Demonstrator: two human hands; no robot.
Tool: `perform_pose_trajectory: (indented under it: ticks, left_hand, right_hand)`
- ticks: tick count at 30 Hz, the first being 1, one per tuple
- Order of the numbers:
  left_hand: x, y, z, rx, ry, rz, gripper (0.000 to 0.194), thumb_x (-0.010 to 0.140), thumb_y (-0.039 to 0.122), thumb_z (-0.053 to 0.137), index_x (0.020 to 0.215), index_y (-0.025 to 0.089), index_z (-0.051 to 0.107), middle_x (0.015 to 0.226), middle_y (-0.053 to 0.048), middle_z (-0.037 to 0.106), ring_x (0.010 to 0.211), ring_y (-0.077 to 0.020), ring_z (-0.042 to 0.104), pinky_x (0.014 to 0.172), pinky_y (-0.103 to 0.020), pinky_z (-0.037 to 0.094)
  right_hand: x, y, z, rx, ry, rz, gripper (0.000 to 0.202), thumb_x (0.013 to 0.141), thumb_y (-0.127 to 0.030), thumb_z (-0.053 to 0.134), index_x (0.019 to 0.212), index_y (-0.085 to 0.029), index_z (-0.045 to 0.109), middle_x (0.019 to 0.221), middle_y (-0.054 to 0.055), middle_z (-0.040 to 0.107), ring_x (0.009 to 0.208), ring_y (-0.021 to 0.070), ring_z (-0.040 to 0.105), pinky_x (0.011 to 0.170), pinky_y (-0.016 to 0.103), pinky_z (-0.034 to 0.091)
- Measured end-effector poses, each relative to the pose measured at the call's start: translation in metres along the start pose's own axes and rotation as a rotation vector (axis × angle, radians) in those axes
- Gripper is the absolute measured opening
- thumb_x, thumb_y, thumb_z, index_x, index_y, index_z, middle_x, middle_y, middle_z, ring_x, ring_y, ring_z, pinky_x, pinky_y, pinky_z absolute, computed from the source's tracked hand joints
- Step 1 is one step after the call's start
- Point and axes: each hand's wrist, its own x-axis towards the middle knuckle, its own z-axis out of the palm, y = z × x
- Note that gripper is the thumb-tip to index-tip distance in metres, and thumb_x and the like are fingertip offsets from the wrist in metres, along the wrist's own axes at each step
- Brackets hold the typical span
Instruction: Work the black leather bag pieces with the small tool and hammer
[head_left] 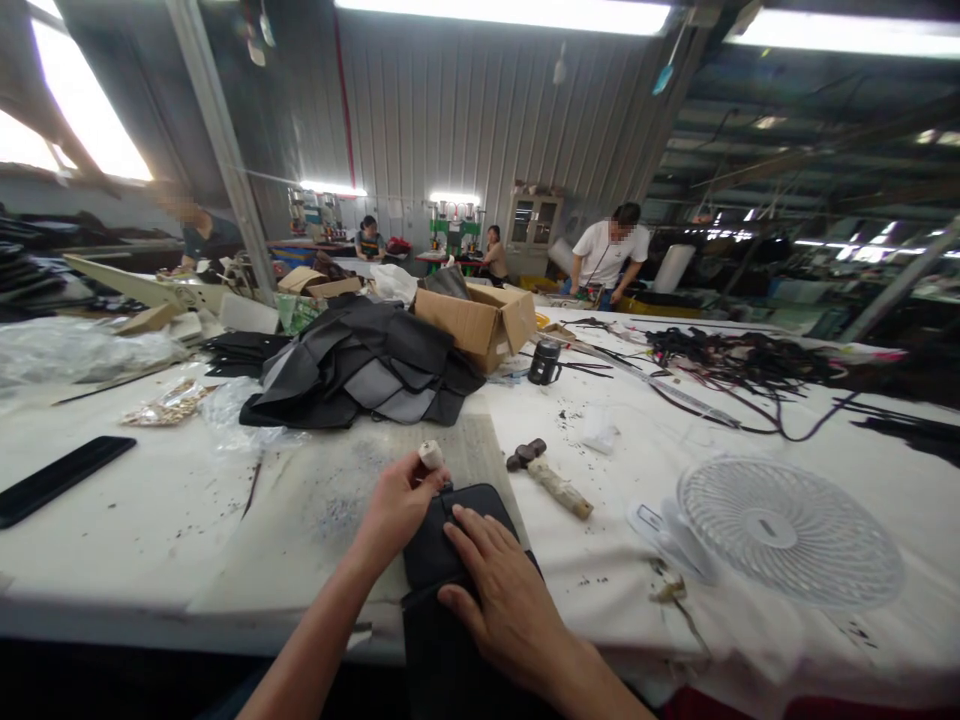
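My left hand (pixel 401 505) is closed around a small tool with a white rounded top (pixel 430 455). The tool's lower end meets the top edge of a black leather-like piece (pixel 427 550); its tip is mostly hidden by my fingers. My right hand (pixel 499 580) lies flat on that black piece, fingers stretched forward. The piece has rounded corners, and a longer dark part hangs over the table's front edge. A hammer (pixel 551 480) with a wrapped handle rests to the right of both hands. Under the work lies a worn, translucent sheet (pixel 300 540).
A heap of black sheets (pixel 360 360) and a cardboard box (pixel 476 315) stand behind my hands. A white fan (pixel 787 530) is at the right, a dark mug (pixel 544 362) farther back. A phone (pixel 64 480) lies left. Several people work beyond the table.
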Motion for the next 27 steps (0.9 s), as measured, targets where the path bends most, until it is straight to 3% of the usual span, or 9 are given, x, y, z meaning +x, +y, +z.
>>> perform_pose_trajectory:
  ticks: [3,7,15,27]
  left_hand:
    - [-0.001,-0.009,0.011,0.025,-0.024,-0.007,0.023,0.091,0.041,0.073,0.098,0.020,0.077,0.090,-0.004,0.080,0.086,-0.0241,0.075,0.081,-0.033,0.056]
    - [-0.005,-0.021,0.007,0.078,0.012,-0.030,0.024,0.091,0.043,0.074,0.098,0.021,0.078,0.093,-0.005,0.082,0.088,-0.0249,0.075,0.080,-0.033,0.055]
    - [-0.005,-0.013,0.012,0.105,-0.016,-0.041,0.026,0.091,0.044,0.072,0.097,0.020,0.080,0.093,-0.005,0.083,0.088,-0.0254,0.075,0.082,-0.035,0.056]
    - [-0.006,-0.019,0.015,0.040,-0.025,-0.046,0.023,0.094,0.042,0.070,0.093,0.021,0.079,0.091,-0.005,0.083,0.087,-0.0247,0.076,0.083,-0.034,0.056]
  right_hand:
    - [-0.002,0.001,0.001,-0.002,0.027,0.012,0.070,0.105,-0.039,0.071,0.168,-0.019,0.046,0.177,0.014,0.041,0.163,0.0356,0.042,0.135,0.062,0.039]
    - [-0.001,-0.002,-0.005,0.044,0.032,0.038,0.067,0.105,-0.042,0.071,0.163,-0.017,0.052,0.173,0.015,0.049,0.161,0.0357,0.044,0.136,0.059,0.039]
    - [0.000,0.000,-0.004,0.059,0.012,0.034,0.067,0.105,-0.041,0.070,0.165,-0.018,0.051,0.171,0.014,0.051,0.162,0.0342,0.043,0.137,0.060,0.036]
    - [0.001,0.000,-0.003,0.073,0.045,0.024,0.065,0.106,-0.042,0.070,0.164,-0.020,0.051,0.170,0.014,0.053,0.160,0.0345,0.045,0.136,0.061,0.039]
